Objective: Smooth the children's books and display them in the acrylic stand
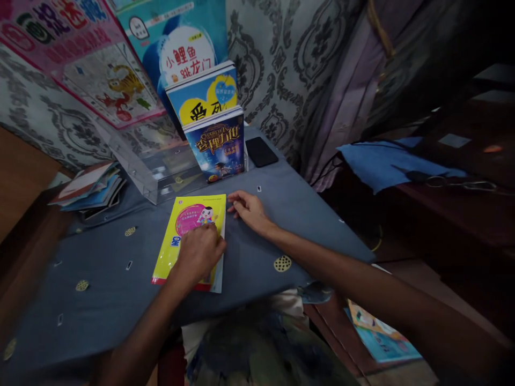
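A yellow children's book lies flat on the blue-grey cloth of the table. My left hand rests on the book's lower right part, fingers curled at its right edge as if pinching the pages. Just beyond the book's top right corner, my right hand lies on the cloth with fingers bent and spread, holding nothing. Behind the book, several books stand upright in a clear plastic holder.
A black phone lies at the table's back right. A fanned pile of thin books sits at the left. A blue cloth lies on dark furniture to the right. More books lie on the floor.
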A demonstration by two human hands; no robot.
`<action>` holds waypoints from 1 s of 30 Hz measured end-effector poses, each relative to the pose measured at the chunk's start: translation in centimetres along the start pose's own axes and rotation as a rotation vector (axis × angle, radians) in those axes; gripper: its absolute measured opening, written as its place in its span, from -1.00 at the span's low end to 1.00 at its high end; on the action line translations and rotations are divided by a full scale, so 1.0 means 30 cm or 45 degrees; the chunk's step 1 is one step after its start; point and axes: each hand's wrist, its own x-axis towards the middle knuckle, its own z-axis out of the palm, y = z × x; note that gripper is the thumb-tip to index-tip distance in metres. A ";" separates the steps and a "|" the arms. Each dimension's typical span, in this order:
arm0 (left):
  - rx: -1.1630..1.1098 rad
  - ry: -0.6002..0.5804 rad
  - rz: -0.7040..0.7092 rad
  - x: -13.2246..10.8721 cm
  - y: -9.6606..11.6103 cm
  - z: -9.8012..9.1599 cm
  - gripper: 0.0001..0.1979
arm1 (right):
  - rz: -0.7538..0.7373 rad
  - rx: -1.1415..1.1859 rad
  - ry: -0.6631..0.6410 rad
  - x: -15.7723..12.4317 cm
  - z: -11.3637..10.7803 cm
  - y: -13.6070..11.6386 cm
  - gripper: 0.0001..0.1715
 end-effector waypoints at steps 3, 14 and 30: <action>-0.045 -0.004 -0.010 0.001 -0.017 -0.013 -0.71 | 0.006 -0.036 -0.018 0.005 -0.007 -0.006 -0.72; -0.030 0.320 0.312 -0.110 -0.065 0.166 -0.32 | -0.266 -0.661 -0.133 -0.017 -0.014 -0.042 -0.69; 0.103 -0.073 0.612 -0.395 -0.152 0.304 -0.01 | -0.571 -1.213 -0.758 -0.181 -0.008 -0.072 -0.21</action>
